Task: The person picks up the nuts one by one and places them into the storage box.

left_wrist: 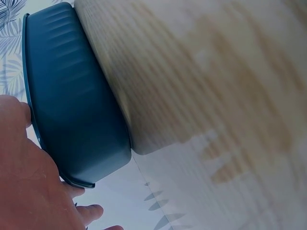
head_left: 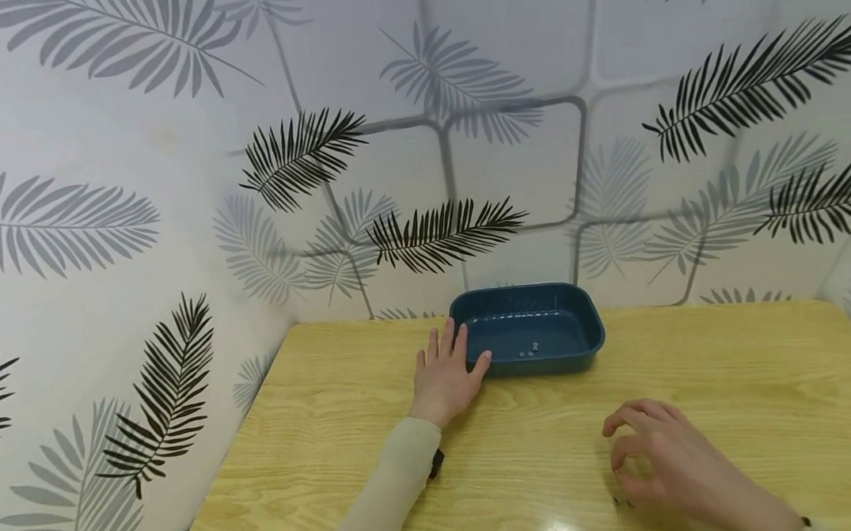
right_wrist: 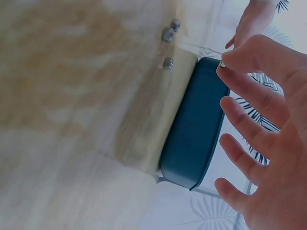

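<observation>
A blue rectangular tray (head_left: 530, 367) stands near the back of the wooden table, with several small shiny pieces (head_left: 531, 353) lying in it. My left hand (head_left: 446, 382) rests on its left front corner, fingers straight along the side and thumb on the front rim. Closer to the table's front, my right hand (head_left: 672, 461) is above the wood. Thumb and index finger pinch a small metal nut (right_wrist: 222, 63), mostly covered by the fingertips, while the other fingers are spread. More small metal nuts (right_wrist: 168, 35) lie on the table close to this hand; the head view shows them partly hidden.
The wooden table (head_left: 318, 428) meets a wall (head_left: 407, 171) printed with feather-like leaves. A dark band (head_left: 436, 463) is on the left wrist. Light reflects off the table near its front edge.
</observation>
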`<state>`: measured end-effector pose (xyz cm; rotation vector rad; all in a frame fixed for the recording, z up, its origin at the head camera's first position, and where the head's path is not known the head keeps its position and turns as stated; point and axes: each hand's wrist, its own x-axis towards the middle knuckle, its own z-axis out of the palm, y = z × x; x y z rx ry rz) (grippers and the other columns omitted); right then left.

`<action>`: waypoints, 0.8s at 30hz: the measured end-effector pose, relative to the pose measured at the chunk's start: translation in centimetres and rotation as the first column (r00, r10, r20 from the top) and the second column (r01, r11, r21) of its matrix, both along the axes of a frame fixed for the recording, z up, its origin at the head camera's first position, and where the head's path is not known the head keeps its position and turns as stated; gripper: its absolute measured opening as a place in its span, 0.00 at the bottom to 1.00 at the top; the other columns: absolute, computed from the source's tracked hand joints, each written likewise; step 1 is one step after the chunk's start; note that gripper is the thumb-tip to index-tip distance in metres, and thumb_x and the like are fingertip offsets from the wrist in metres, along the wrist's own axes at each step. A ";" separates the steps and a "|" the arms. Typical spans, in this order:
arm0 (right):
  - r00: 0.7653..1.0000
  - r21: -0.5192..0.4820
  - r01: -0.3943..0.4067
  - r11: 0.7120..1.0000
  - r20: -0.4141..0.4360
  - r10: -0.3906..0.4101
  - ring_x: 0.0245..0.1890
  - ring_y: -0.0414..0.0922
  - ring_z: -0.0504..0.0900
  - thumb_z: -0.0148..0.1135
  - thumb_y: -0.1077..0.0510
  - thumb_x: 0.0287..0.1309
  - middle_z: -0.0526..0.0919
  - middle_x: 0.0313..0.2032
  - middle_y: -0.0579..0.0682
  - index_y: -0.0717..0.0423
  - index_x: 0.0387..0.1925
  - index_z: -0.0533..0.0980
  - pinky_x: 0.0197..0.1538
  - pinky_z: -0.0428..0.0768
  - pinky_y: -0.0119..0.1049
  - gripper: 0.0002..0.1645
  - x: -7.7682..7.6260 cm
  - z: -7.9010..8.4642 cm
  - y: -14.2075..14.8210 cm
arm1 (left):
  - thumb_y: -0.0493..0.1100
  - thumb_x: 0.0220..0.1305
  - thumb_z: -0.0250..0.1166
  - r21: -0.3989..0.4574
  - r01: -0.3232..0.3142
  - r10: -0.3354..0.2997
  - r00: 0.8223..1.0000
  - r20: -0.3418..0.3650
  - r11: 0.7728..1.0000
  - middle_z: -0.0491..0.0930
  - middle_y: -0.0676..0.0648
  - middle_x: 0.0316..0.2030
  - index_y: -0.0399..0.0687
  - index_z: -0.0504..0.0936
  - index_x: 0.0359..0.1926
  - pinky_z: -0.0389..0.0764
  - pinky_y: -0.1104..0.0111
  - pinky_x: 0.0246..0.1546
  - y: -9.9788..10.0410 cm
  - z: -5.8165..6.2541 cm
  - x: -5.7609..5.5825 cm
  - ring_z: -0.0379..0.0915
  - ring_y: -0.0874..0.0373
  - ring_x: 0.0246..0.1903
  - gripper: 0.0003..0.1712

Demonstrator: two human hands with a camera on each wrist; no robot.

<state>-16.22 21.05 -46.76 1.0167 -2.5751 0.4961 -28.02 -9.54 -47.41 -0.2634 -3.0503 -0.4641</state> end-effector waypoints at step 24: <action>0.985 -0.195 0.056 0.979 -0.150 -0.086 0.48 0.54 0.73 0.74 0.61 0.39 0.80 0.45 0.47 0.39 0.25 0.82 0.49 0.68 0.59 0.13 -4.1 2.0 -1.5 | 0.71 0.72 0.36 -0.008 -0.005 0.006 1.000 0.005 1.000 0.37 0.49 0.78 0.56 0.46 0.79 0.46 0.44 0.70 0.0 0.0 -0.1 0.32 0.46 0.76 0.43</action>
